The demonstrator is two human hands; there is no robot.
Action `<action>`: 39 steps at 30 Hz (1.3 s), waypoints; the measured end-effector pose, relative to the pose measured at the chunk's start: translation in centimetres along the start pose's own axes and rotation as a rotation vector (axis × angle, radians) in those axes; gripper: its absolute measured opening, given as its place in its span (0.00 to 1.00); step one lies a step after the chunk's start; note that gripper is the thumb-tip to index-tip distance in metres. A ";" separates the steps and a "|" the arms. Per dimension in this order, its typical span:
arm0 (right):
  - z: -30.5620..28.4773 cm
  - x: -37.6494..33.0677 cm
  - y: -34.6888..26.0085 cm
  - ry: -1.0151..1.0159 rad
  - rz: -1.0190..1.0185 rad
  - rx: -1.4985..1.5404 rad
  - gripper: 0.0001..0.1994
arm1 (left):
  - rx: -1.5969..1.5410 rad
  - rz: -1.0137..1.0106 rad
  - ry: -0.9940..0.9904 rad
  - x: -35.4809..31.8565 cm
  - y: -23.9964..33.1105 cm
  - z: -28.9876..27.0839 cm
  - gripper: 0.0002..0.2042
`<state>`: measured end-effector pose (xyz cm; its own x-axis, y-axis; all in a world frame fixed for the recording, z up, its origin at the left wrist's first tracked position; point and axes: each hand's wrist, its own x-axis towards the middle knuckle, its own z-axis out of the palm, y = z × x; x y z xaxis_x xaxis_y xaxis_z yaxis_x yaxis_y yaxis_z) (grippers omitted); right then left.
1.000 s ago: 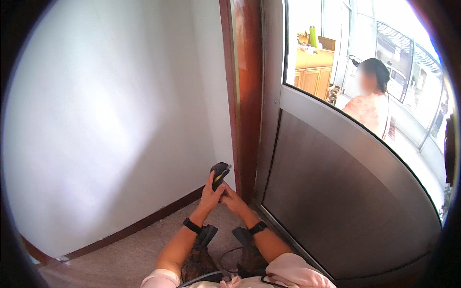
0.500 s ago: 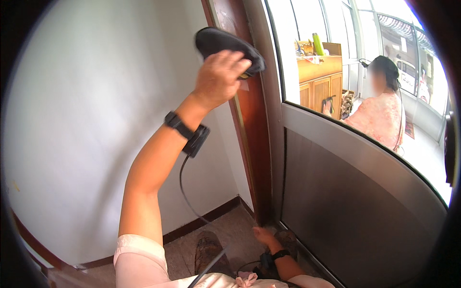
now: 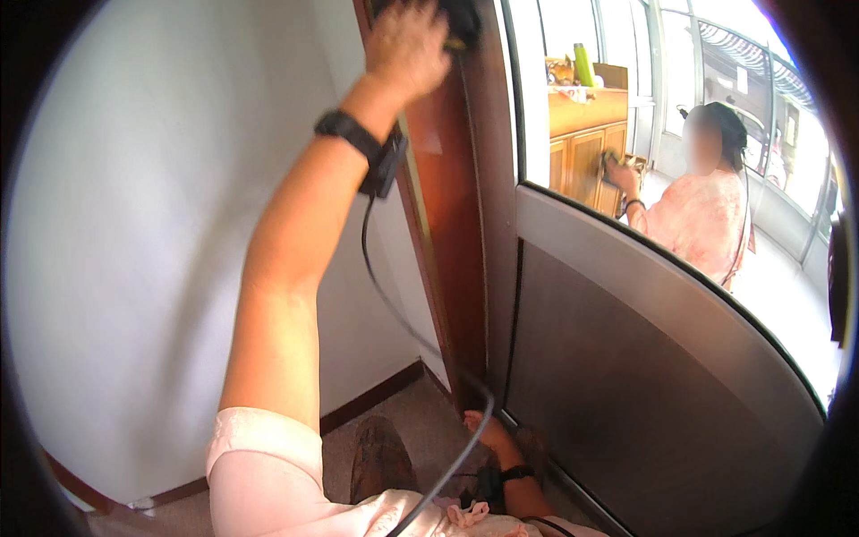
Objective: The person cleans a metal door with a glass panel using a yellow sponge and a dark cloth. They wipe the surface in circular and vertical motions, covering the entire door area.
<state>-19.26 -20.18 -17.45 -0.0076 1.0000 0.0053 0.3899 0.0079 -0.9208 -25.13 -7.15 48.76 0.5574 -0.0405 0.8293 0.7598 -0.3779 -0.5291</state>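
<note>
My left hand (image 3: 407,49) is raised high against the reddish-brown wooden door frame (image 3: 447,197). Its fingers press a black oval pad (image 3: 463,25) to the wood; the pad's upper part is cut off by the picture's edge, and its exact kind is unclear. A black strap with a small box (image 3: 383,166) sits on that wrist, and a cable (image 3: 385,291) hangs from it. Low down, my right hand (image 3: 488,432) is beside the foot of the frame, empty as far as I can see, fingers slightly apart. A dark band circles that wrist too.
A metal-framed door panel (image 3: 626,358) with glass above stands on the right. Through the glass, another person (image 3: 702,210) holds a dark thing against a wooden cabinet (image 3: 586,166), on which a green bottle (image 3: 583,64) stands. A white wall (image 3: 161,224) fills the left side.
My left hand has moved upward with the black pad, along the door frame. My right hand stays low, its fingers shifted slightly. Behind the glass, the other person's hand has moved on the cabinet.
</note>
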 end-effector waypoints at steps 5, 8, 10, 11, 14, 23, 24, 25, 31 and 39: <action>-0.4 -0.3 0.7 -0.016 0.083 0.051 0.16 | -0.378 0.105 0.194 -17.3 8.7 7.4 0.09; -0.2 -2.8 0.0 0.055 0.000 0.101 0.17 | -0.374 0.389 -0.830 -27.9 14.9 4.7 0.11; 0.7 -3.4 -1.3 0.011 0.028 0.152 0.17 | -0.322 0.661 -0.408 -36.3 15.5 5.6 0.10; 0.2 -3.4 -1.9 0.006 0.041 0.167 0.17 | -0.365 0.671 -0.410 -37.0 15.3 5.4 0.10; -0.5 -4.6 -3.9 -0.026 0.096 0.233 0.17 | -0.472 0.591 -0.539 -37.6 14.3 4.6 0.08; 2.6 -7.8 -5.7 -0.010 -0.003 -0.058 0.16 | -0.579 -0.150 0.291 -18.6 1.8 -3.0 0.26; 3.4 -8.2 -6.5 -0.020 0.012 -0.055 0.16 | -0.564 -0.161 0.274 -19.6 2.0 -3.4 0.26; 3.9 -8.8 -6.8 -0.023 0.028 -0.050 0.16 | -0.555 -0.166 0.259 -20.8 2.8 -3.8 0.26; 6.8 -11.5 -8.1 -0.062 0.162 -0.216 0.16 | -0.811 -0.319 -0.249 -39.8 12.0 -2.9 0.26; 7.4 -13.4 -7.4 -0.019 0.233 -0.168 0.16 | -1.045 -0.307 -0.402 -41.1 11.1 -2.3 0.32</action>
<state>-28.89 -33.70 -13.61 0.0838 0.9746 -0.2077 0.5303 -0.2201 -0.8187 -40.41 -11.78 9.21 0.6061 0.4113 0.6808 0.3394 -0.9078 0.2463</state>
